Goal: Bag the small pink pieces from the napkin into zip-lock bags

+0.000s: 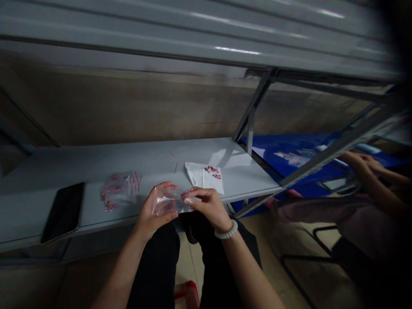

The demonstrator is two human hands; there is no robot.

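Observation:
Both hands hold a small clear plastic bag [170, 202] just in front of the grey table's [135, 161] near edge. My left hand [155, 211] cups the bag from the left, fingers curled round it. My right hand [207, 206], with a white bead bracelet on the wrist, pinches the bag's right end. On the table behind the hands lies a white sheet [201, 177] with several small red pieces [213, 171] on it. A pile of clear bags with red pieces [119, 189] lies to the left.
A black phone [64, 210] lies at the table's left front. A slanted metal frame leg [252, 107] rises at the table's right end. Another person's hands [362, 163] work over a blue surface [299, 159] at the right. A red stool [186, 292] shows between my legs.

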